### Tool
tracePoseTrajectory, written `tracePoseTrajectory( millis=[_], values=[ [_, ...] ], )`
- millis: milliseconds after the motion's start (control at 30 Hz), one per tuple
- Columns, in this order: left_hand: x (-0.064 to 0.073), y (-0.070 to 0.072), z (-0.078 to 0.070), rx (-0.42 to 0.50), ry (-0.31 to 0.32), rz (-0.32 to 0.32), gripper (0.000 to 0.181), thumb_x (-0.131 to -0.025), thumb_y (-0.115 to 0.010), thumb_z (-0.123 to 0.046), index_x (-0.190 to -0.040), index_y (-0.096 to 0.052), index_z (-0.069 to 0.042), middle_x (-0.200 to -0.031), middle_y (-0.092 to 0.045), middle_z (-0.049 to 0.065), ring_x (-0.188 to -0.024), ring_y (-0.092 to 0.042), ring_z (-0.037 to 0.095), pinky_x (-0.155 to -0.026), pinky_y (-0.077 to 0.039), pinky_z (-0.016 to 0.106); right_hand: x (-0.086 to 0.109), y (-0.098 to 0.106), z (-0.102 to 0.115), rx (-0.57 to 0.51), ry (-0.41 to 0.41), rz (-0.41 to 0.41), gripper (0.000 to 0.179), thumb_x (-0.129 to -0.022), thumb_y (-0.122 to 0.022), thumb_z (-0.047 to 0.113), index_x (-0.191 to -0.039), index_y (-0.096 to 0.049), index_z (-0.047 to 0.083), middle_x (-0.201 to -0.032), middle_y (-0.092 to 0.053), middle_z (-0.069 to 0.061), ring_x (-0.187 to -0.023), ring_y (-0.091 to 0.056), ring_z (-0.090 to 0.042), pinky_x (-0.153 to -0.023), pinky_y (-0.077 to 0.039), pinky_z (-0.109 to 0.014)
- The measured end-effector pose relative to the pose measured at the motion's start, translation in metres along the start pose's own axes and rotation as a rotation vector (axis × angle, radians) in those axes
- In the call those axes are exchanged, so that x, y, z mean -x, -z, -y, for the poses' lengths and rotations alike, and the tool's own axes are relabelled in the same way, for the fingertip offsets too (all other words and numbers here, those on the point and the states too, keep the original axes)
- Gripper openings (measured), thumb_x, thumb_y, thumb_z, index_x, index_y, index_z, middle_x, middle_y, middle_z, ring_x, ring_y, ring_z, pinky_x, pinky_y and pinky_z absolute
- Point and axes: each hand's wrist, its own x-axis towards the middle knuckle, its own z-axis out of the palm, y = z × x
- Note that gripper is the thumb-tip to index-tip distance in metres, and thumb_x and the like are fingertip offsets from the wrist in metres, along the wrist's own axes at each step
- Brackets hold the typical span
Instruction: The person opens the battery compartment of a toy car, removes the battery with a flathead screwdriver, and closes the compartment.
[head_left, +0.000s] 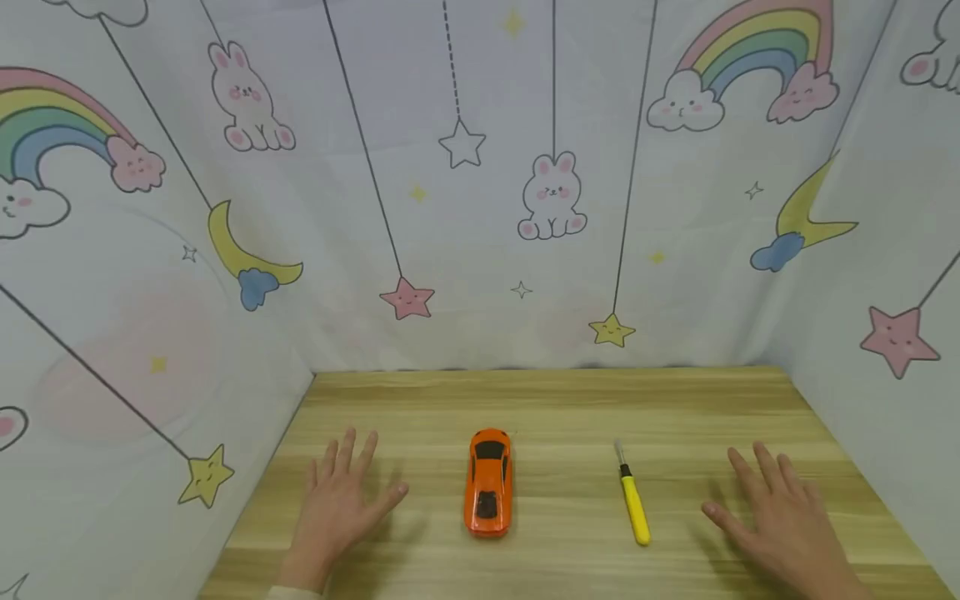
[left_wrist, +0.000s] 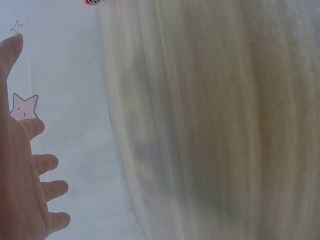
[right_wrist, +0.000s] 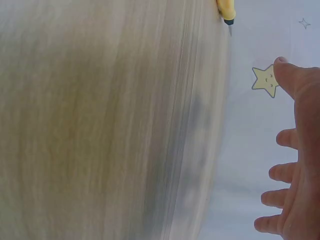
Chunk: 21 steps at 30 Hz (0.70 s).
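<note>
An orange toy car (head_left: pixel 488 483) with black windows stands on the wooden table, between my hands and nearer the left one. To its right lies a screwdriver (head_left: pixel 633 500) with a yellow handle, black collar and metal shaft pointing away from me. My left hand (head_left: pixel 341 496), fingers spread, is left of the car and holds nothing. Right of the screwdriver, my right hand (head_left: pixel 783 521) is spread the same way with nothing in it. The left wrist view catches just an edge of the car (left_wrist: pixel 93 2); the right wrist view shows part of the screwdriver (right_wrist: pixel 226 10).
The light wooden table (head_left: pixel 555 408) ends at a pale curtain (head_left: pixel 480 233) printed with rainbows, rabbits, moons and stars. Similar cloth closes off the left and right sides. Shadows of the hands fall on the tabletop.
</note>
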Motion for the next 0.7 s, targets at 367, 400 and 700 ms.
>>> tracePoseTrajectory(
  millis=[367, 400, 700],
  values=[
    [-0.002, -0.007, -0.007, 0.041, 0.023, -0.003, 0.098, -0.090, -0.047, -0.080, -0.164, -0.027, -0.019, -0.167, -0.025, 0.023, -0.148, -0.029, 0.054, -0.113, -0.019, 0.076, -0.004, -0.001, 0.007, -0.092, 0.005, -0.010, 0.088, -0.092, -0.068, 0.055, -0.155, -0.038, 0.002, -0.155, -0.031, -0.039, -0.137, -0.031, -0.065, -0.117, -0.013, -0.070],
    [-0.002, -0.007, -0.007, 0.045, 0.025, -0.006, 0.098, -0.090, -0.048, -0.080, -0.164, -0.027, -0.019, -0.166, -0.026, 0.023, -0.147, -0.030, 0.054, -0.113, -0.020, 0.076, -0.006, 0.000, 0.008, -0.094, 0.005, -0.008, 0.088, -0.092, -0.068, 0.055, -0.154, -0.038, 0.002, -0.154, -0.031, -0.039, -0.136, -0.032, -0.065, -0.112, -0.021, -0.073],
    [-0.001, -0.008, -0.010, 0.085, 0.018, -0.011, 0.096, -0.092, -0.049, -0.077, -0.163, -0.029, -0.016, -0.160, -0.035, 0.027, -0.142, -0.038, 0.054, -0.111, -0.026, 0.075, -0.017, -0.004, 0.025, -0.133, 0.014, 0.006, 0.088, -0.089, -0.072, 0.055, -0.150, -0.044, -0.002, -0.150, -0.037, -0.039, -0.130, -0.040, -0.061, -0.099, -0.036, -0.074]
  ],
)
